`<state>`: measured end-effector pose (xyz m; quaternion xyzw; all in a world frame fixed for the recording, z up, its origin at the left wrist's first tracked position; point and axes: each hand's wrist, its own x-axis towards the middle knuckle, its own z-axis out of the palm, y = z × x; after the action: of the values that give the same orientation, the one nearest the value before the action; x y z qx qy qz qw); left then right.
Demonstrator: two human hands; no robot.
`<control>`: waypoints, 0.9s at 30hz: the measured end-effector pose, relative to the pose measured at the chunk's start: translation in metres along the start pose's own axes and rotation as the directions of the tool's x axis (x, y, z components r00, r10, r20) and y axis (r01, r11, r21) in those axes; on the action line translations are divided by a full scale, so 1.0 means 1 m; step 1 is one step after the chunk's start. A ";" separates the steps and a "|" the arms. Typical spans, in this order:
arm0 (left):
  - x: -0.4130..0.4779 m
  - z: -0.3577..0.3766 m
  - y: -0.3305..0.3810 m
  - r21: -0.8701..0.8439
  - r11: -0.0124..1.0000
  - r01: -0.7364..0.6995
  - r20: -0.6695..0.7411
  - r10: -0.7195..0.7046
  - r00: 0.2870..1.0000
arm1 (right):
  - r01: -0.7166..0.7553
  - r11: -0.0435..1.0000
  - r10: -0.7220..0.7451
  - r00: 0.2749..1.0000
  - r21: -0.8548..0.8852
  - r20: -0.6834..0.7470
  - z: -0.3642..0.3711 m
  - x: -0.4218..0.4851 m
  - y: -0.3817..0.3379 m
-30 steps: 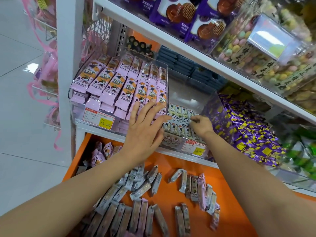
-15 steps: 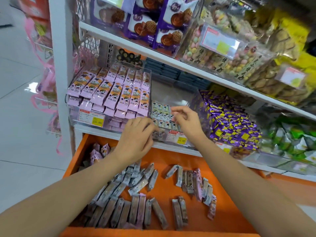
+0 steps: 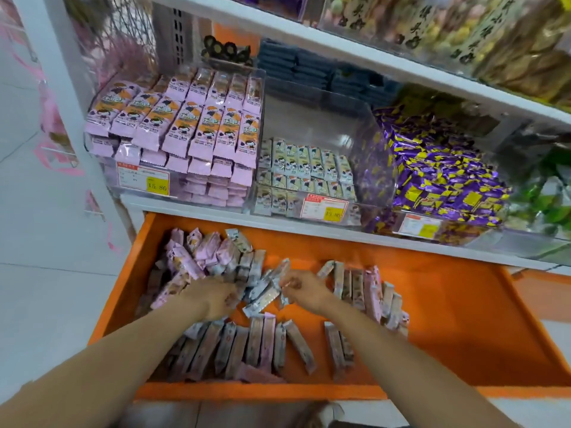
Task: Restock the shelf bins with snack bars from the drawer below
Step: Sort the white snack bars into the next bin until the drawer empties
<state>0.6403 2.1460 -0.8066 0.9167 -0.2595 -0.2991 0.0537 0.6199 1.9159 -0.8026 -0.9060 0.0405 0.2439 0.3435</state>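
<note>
The orange drawer (image 3: 247,392) stands pulled out below the shelf, strewn with pink-wrapped bars (image 3: 197,251) and pale-wrapped bars (image 3: 262,344). My left hand (image 3: 213,299) is down in the middle pile, fingers curled into the pale bars, their tips hidden. Just right of it, my right hand (image 3: 306,290) pinches a pale bar (image 3: 285,287) at the pile's edge. Above, the left clear bin (image 3: 185,131) is packed with pink bars. The middle bin (image 3: 306,168) holds pale bars only in its front part.
Purple-and-yellow candies (image 3: 438,177) fill the bin to the right, with green packets (image 3: 550,205) beyond. Dark packs (image 3: 296,66) sit behind the bins. A white upright post (image 3: 61,88) bounds the shelf on the left. The drawer's right part is bare orange (image 3: 463,319).
Both hands have dropped from the middle shelf bin into the drawer and now sit in the pile of pale bars. The view has tilted down.
</note>
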 end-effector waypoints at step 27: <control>0.062 0.069 -0.020 0.044 0.989 0.142 -0.025 -0.141 0.990 | -0.102 0.954 0.158 0.971 -0.281 0.182 0.088 0.066 0.103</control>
<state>0.6517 2.1355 -0.8995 0.9369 -0.2001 -0.2863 0.0140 0.6162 1.9001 -0.9526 -0.9101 0.0315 0.3603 0.2025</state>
